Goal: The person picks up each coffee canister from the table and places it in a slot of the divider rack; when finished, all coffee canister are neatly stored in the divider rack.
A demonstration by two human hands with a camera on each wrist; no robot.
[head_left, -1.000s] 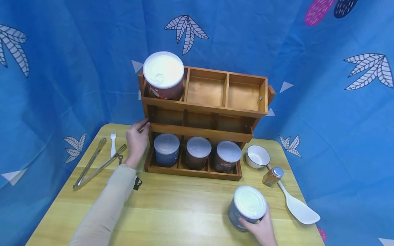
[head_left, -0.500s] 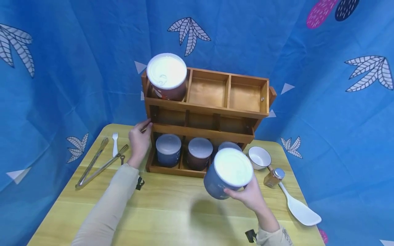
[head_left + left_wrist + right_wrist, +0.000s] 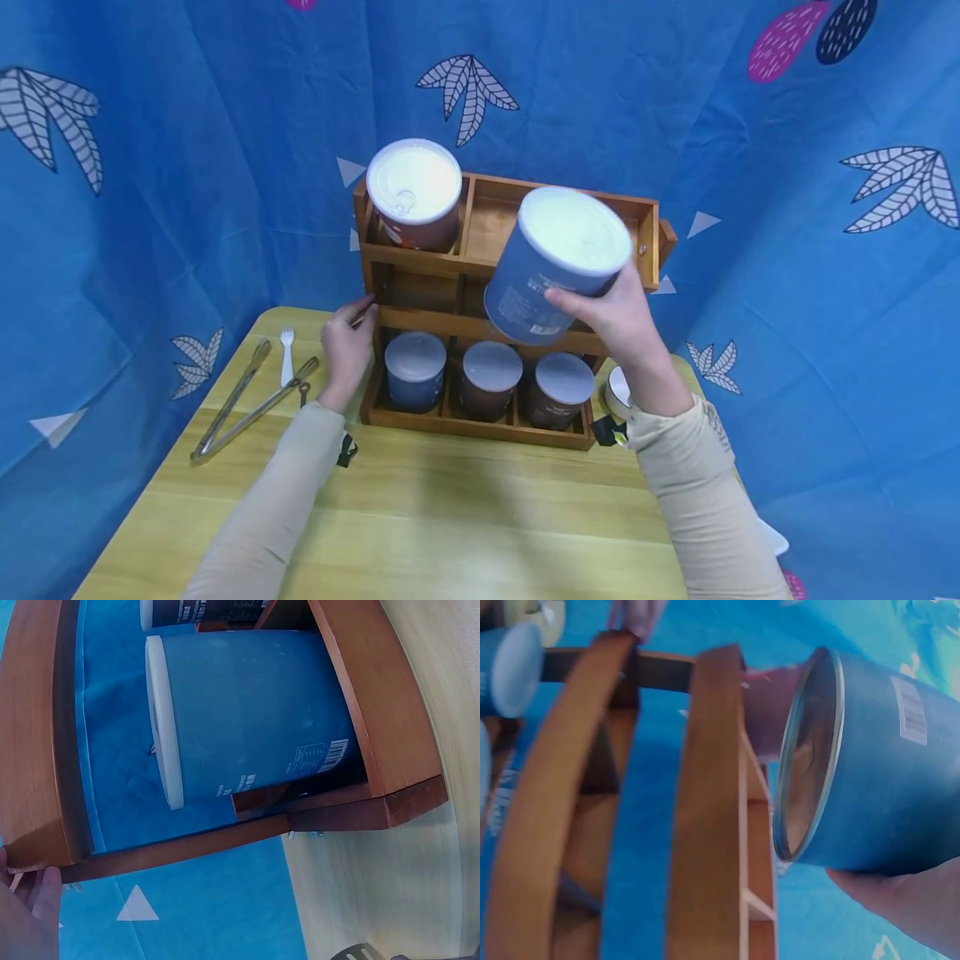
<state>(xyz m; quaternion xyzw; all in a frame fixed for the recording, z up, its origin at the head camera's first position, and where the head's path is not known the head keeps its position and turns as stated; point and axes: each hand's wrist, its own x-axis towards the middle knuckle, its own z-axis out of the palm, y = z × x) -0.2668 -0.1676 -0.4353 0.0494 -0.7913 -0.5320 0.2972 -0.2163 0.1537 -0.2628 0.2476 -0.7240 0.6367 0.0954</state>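
Observation:
My right hand (image 3: 630,325) grips a blue can (image 3: 517,292) with a white lid, raised and tilted in front of the rack's top tier. In the right wrist view the can's metal base (image 3: 810,757) faces the rack, with the thumb (image 3: 900,896) along its side. My left hand (image 3: 348,350) pinches the left side of the wooden rack (image 3: 420,319) at the middle tier. A dark red can (image 3: 420,233) stands in the top-left compartment. On the bottom tier sit a blue can (image 3: 416,390) and two dark cans, left (image 3: 487,402) and right (image 3: 553,410).
Metal tongs (image 3: 232,408) and a white fork (image 3: 287,358) lie left of the rack. A white bowl (image 3: 617,392) at the right is partly hidden by my right arm. A white utensil's edge (image 3: 772,537) shows beyond the sleeve. Blue patterned cloth (image 3: 225,167) hangs behind.
My right hand has lifted the blue can off the table and carried it up and leftward to the top tier. My left hand keeps its hold on the rack.

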